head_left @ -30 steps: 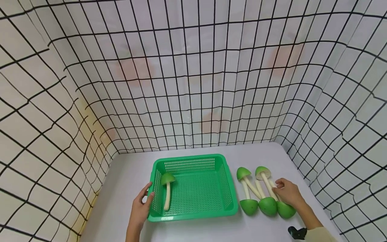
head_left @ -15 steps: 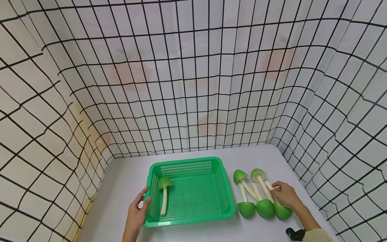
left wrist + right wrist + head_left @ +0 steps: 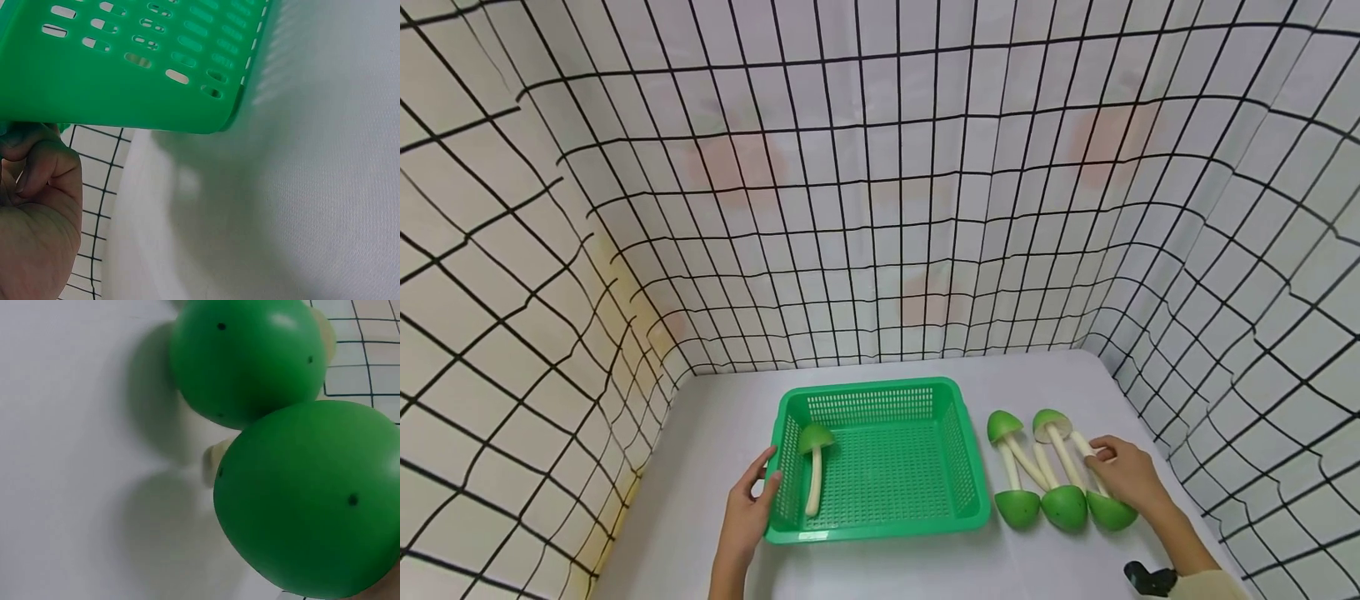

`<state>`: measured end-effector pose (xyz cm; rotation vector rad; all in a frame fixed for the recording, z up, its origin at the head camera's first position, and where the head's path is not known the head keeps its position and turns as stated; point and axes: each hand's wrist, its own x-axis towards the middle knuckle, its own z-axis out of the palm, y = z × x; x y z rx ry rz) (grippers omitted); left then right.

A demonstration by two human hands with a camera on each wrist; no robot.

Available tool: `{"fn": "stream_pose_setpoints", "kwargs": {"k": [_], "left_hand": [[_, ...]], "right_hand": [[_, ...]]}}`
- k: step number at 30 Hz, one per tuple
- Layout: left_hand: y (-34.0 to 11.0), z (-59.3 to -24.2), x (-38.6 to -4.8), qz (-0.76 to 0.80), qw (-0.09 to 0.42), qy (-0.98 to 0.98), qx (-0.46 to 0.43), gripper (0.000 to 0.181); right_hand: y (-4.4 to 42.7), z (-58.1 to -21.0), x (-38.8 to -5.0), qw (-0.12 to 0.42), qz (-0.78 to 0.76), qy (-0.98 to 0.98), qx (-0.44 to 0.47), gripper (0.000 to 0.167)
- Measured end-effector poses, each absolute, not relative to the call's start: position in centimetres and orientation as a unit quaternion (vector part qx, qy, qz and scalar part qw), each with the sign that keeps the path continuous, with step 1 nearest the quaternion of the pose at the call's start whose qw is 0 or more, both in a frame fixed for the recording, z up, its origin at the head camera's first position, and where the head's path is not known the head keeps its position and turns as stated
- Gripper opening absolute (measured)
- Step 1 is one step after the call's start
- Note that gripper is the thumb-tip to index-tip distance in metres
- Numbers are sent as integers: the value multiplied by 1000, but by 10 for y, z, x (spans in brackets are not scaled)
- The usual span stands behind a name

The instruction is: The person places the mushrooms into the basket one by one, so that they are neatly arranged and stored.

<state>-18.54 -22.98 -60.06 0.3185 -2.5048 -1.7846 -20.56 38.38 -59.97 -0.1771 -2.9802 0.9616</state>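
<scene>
Toy mushrooms with green caps and cream stems are the things at hand. My left hand [image 3: 748,508] grips the left rim of a green plastic basket [image 3: 872,535]; in the left wrist view, curled fingers [image 3: 47,169] meet the basket's edge. One mushroom [image 3: 815,479] lies inside, against the left side. To the basket's right, my right hand [image 3: 1126,473] pinches the stem of the rightmost mushroom [image 3: 1111,512]. Its cap [image 3: 312,500] fills much of the right wrist view, hiding most of that hand. Another cap [image 3: 250,356] lies close beside it.
Several other mushrooms lie in two rows between basket and right hand, among them a far one [image 3: 1004,427] and a near one [image 3: 1018,509]. A white table [image 3: 730,417] carries everything. White walls with black grid lines [image 3: 880,208] stand behind and at both sides.
My right hand has shifted slightly right and away from me, with the rightmost mushroom's stem and cap moving with it. My left hand stays at the basket. The head view has swayed a little.
</scene>
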Motion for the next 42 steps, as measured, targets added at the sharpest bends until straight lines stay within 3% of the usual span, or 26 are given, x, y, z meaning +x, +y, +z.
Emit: {"fn": "stream_pose_setpoints", "kwargs": {"k": [14, 27, 42], "left_hand": [[-231, -599, -186, -584, 20, -805, 103, 47], [-229, -600, -185, -577, 25, -810, 102, 47], [-228, -598, -183, -572, 28, -813, 100, 47]], "right_hand": [[356, -574, -210, 86, 339, -936, -46, 44], [304, -541, -217, 14, 515, -855, -64, 61], [249, -533, -228, -8, 588, -808, -42, 52]]}}
